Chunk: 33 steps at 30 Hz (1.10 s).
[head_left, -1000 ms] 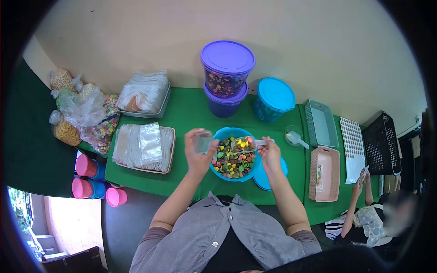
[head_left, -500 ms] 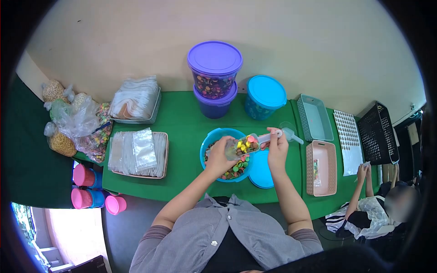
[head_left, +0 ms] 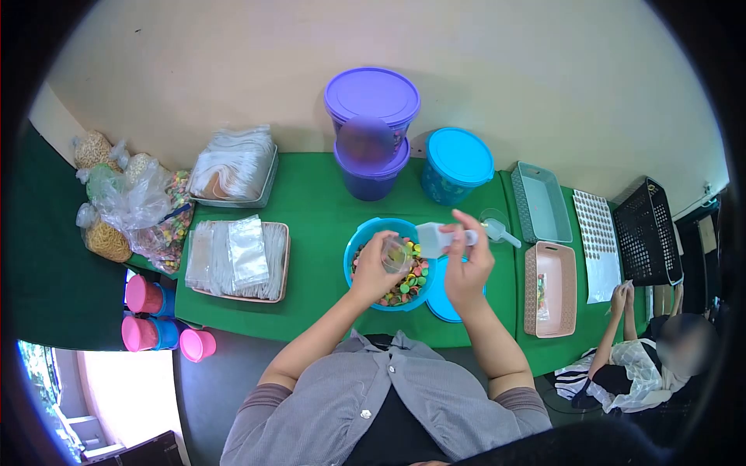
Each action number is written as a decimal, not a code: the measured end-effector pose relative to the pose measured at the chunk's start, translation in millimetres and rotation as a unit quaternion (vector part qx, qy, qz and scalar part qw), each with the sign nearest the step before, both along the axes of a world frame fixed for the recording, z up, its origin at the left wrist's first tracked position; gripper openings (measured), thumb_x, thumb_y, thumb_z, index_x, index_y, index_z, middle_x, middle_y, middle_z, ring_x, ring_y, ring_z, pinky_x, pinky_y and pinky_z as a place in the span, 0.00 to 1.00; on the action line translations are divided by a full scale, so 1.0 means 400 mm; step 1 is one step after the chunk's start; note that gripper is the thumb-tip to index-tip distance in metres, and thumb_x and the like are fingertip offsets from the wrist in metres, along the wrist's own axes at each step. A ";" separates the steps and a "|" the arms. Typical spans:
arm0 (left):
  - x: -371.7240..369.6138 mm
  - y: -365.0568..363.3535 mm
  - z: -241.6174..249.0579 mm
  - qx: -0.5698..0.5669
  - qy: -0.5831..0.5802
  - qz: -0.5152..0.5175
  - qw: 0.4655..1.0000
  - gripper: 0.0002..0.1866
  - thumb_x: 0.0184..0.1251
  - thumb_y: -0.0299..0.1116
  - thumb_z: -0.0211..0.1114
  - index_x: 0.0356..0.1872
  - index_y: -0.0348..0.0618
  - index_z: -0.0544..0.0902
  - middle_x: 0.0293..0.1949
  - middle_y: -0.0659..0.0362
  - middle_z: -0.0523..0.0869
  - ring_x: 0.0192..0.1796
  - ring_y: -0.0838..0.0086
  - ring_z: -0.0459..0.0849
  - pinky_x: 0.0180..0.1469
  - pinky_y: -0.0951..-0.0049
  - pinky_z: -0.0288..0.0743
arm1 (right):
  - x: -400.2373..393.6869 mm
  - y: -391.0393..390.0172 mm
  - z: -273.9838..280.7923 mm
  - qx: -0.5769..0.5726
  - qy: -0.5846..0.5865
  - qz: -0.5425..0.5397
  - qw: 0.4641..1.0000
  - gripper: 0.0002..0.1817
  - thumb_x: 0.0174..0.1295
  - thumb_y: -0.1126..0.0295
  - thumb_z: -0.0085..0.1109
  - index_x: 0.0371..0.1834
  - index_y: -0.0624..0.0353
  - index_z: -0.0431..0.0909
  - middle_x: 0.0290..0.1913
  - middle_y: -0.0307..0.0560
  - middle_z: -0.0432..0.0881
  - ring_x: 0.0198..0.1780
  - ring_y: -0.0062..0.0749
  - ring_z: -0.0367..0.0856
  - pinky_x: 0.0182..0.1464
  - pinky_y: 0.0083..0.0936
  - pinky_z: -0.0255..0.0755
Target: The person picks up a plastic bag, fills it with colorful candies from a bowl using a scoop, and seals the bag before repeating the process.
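Observation:
My left hand (head_left: 369, 276) is wrapped round a small clear cup (head_left: 396, 255) with some coloured pieces inside. It holds the cup tilted over a blue tub (head_left: 376, 225), which contains many colourful button-like sweets (head_left: 404, 293). My right hand (head_left: 468, 272) grips the handle of a white scoop (head_left: 432, 239), turned with its underside up, just right of the cup. A few yellow pieces show beneath the scoop's edge; its inside is hidden. Under my right wrist lies a round blue lid (head_left: 443, 299), partly covered.
A second scoop (head_left: 499, 230) rests by a clear cup. Purple buckets (head_left: 371, 97) and a blue bucket (head_left: 457, 163) stand behind. Bags fill baskets (head_left: 286, 268) at left; a pink basket (head_left: 550, 322) and black crate (head_left: 646, 233) are at right, near another person (head_left: 633, 365).
The scoop, earlier full of sweets and held level at the cup, is now tipped over, and the sweets no longer show in it. My right hand has rotated with it.

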State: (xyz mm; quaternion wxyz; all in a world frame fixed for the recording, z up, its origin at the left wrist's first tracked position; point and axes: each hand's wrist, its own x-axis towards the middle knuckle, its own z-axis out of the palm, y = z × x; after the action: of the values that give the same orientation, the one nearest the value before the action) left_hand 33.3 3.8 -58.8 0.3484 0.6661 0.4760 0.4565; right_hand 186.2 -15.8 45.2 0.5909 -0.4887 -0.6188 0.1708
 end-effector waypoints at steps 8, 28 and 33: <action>-0.094 0.009 0.085 0.009 -0.172 0.108 0.979 0.28 0.54 0.24 0.73 0.53 0.42 0.68 0.41 0.58 0.79 0.46 0.74 0.80 0.50 0.72 0.74 | 0.066 0.048 -0.198 -0.229 0.017 0.016 0.973 0.12 0.73 0.68 0.46 0.44 0.67 0.73 0.31 0.47 0.82 0.28 0.22 0.78 0.30 0.23 0.74; -0.139 -0.017 0.116 0.065 -0.183 0.110 0.975 0.29 0.54 0.20 0.71 0.55 0.40 0.66 0.44 0.56 0.76 0.48 0.73 0.78 0.52 0.72 0.72 | -0.014 0.083 -0.445 -0.394 0.281 0.100 0.870 0.12 0.75 0.69 0.38 0.51 0.68 0.67 0.33 0.52 0.80 0.29 0.31 0.83 0.33 0.23 0.82; -0.138 -0.018 0.119 0.075 -0.185 0.137 0.970 0.28 0.52 0.25 0.75 0.52 0.40 0.70 0.41 0.57 0.79 0.45 0.74 0.80 0.49 0.72 0.75 | -0.006 0.084 -0.405 -0.415 0.329 0.077 0.845 0.13 0.76 0.68 0.38 0.51 0.65 0.68 0.32 0.48 0.79 0.28 0.26 0.81 0.29 0.19 0.78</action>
State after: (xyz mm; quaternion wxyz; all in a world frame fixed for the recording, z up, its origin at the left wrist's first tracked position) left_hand -21.8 -3.6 -11.1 0.3141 0.5229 0.4543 0.6493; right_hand 183.9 17.9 -116.6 0.4870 -0.5540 -0.2953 0.6072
